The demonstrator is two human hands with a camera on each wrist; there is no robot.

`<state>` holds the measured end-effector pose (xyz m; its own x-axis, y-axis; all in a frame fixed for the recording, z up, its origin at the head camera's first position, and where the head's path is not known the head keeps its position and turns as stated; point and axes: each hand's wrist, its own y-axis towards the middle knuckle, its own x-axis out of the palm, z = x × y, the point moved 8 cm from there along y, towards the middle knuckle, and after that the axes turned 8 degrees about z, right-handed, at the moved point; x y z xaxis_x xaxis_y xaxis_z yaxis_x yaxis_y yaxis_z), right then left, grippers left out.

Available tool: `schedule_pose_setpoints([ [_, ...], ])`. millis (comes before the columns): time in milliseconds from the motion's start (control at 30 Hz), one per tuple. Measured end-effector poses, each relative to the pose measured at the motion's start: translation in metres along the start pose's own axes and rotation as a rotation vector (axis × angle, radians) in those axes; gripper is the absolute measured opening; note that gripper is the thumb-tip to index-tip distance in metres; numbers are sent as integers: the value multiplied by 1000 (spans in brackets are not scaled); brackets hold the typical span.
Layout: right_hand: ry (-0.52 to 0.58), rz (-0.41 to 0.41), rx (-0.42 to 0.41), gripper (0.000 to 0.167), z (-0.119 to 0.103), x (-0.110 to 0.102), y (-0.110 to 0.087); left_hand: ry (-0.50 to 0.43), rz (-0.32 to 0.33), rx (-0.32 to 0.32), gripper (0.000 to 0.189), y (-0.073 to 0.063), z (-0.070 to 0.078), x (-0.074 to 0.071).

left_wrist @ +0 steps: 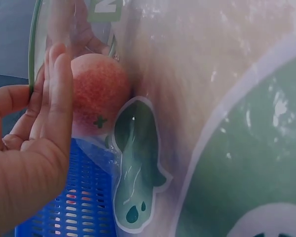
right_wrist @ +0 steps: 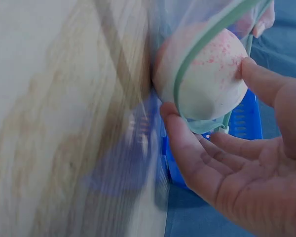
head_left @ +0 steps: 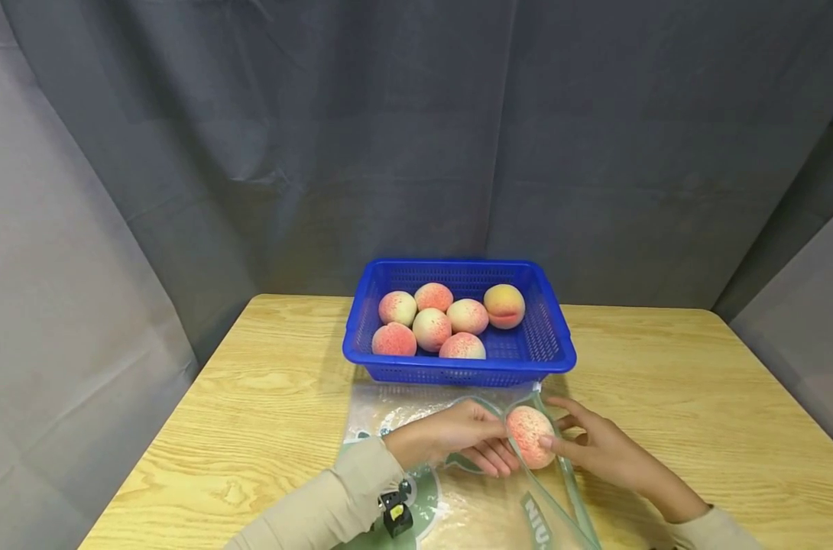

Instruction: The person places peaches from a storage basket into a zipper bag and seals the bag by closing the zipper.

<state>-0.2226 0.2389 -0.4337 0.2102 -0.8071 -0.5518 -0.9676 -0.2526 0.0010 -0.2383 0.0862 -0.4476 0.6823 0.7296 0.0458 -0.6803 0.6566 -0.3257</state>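
In the head view, a pink-speckled peach sits in the mouth of a clear zip bag with green print. My right hand holds the peach from the right. Its thumb presses the peach's pale side in the right wrist view, while the other fingers curl below, by the bag's green rim. From the left, my left hand pinches the rim of the bag between thumb and fingers. The left wrist view shows the peach through the film, close to the left fingers.
Just behind the bag stands a blue perforated basket holding several peaches, one of them yellower. All of this is on a wooden table, with a grey curtain behind it.
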Motion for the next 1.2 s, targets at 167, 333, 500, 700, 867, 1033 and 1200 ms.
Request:
schedule_pose_setpoints([
  [167, -47, 34, 25, 65, 1, 0, 2, 3, 1, 9, 31, -1, 2, 0],
  [333, -130, 0, 8, 58, -1, -2, 4, 4, -9, 12, 32, 0, 3, 1],
  [500, -159, -63, -27, 57, -6, -6, 3, 2, -9, 10, 32, 1, 2, 1],
  [700, -186, -71, -36, 56, -13, -13, 0, 5, -1, -3, 31, -1, -1, 0],
  [867, -227, 8, -18, 52, -24, -29, 6, -1, -3, -20, 32, -2, -4, -1],
  [1033, -316, 122, -90, 44, -55, -52, 17, -5, -4, -12, 32, -1, -3, 0],
  [1200, -361, 186, -165, 42, -85, -67, 31, -6, -5, -6, 32, -1, -3, 1],
])
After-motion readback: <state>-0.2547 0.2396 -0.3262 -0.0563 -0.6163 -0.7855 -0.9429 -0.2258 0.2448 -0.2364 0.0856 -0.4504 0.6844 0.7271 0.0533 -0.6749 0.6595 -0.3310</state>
